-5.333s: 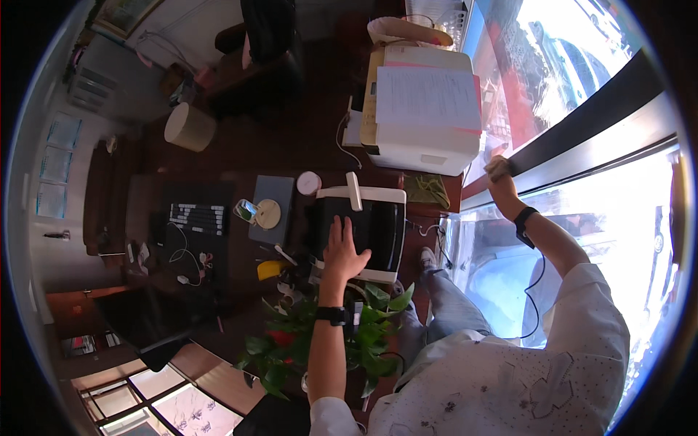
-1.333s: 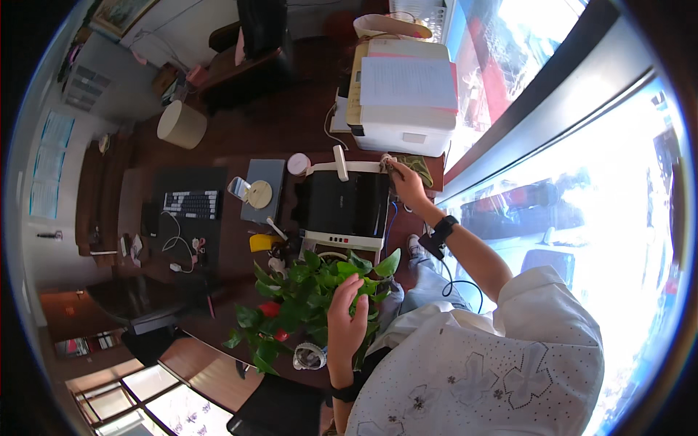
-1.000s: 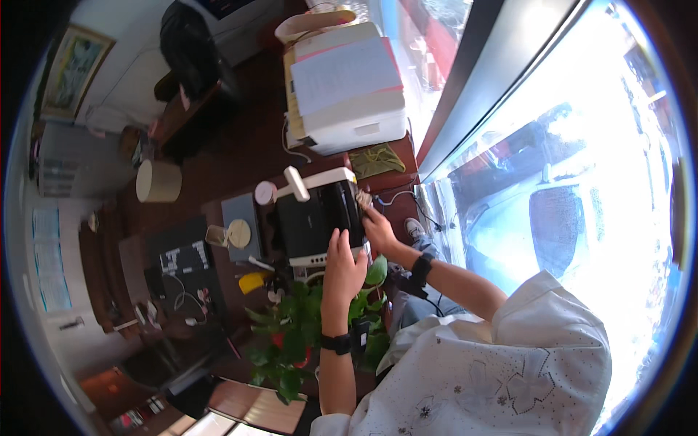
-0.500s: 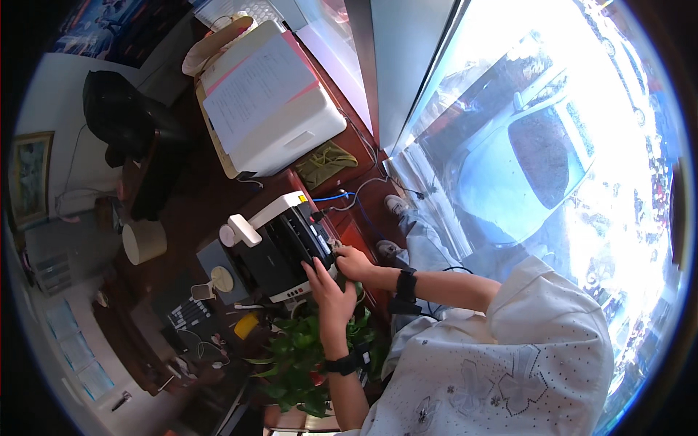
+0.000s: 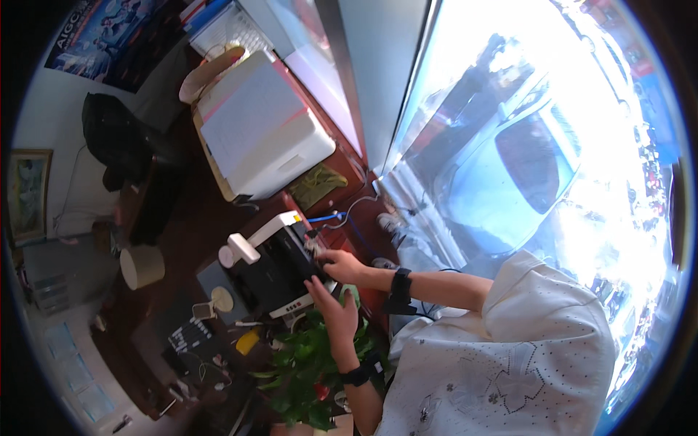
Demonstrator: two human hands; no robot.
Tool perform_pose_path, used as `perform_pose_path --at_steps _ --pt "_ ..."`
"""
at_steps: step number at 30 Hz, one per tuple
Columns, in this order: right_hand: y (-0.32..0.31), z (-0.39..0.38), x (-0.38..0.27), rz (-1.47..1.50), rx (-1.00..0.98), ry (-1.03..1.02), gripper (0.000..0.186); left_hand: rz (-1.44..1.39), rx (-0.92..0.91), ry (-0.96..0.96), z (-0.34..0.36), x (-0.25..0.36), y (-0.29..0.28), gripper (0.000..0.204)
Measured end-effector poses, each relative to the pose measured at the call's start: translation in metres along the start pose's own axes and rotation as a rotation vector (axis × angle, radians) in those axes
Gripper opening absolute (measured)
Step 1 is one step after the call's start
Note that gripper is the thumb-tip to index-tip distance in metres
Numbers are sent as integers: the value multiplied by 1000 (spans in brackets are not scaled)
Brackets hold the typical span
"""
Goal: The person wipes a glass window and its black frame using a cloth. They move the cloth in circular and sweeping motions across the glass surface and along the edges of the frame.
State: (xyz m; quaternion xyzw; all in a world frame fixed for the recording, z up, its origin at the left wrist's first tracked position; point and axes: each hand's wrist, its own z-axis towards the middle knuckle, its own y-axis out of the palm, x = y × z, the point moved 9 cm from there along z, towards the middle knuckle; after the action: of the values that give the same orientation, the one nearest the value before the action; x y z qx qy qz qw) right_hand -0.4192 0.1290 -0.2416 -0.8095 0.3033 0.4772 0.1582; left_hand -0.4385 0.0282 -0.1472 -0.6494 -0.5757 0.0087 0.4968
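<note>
My right hand is closed on a small crumpled beige cloth at the right side of a black-and-white machine, which looks like a small printer or scanner. My left hand has its fingers stretched out, with the tips by the machine's edge near its row of buttons. A white oblong piece sits on the machine's upper edge. Blue and white cables run beside it. A leafy plant lies just below my hands, partly behind my left hand.
A white printer with papers on it and a folded green cloth are above the machine. A round white lid, a keyboard and a white bin are to the left. A glass pane fills the right.
My right hand has come from the window frame to the machine's side. My left hand has moved from the machine's top to its edge. The view has turned, bringing a wall poster into sight.
</note>
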Motion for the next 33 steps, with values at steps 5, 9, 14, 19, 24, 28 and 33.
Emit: perform_pose_path --at_steps 5,9,14,19,24,28,33 --pt "-19 -21 21 -52 -222 98 34 -15 196 255 -1 -5 -16 77" --pt "-72 -54 16 -49 -126 119 33 -10 171 213 0 -20 -12 75" --pt "-175 -129 3 157 228 -56 26 70 124 163 13 -35 9 79" --pt "-238 -214 21 210 402 -53 28 183 289 88 56 -87 15 80" --pt "-253 -281 35 284 443 -12 28 201 326 5 47 -74 -12 64" --pt "-254 -308 37 268 344 -59 29 251 411 106 35 -63 -12 58" --pt "-246 -326 -2 131 170 -202 30 174 493 197 71 -104 10 56"
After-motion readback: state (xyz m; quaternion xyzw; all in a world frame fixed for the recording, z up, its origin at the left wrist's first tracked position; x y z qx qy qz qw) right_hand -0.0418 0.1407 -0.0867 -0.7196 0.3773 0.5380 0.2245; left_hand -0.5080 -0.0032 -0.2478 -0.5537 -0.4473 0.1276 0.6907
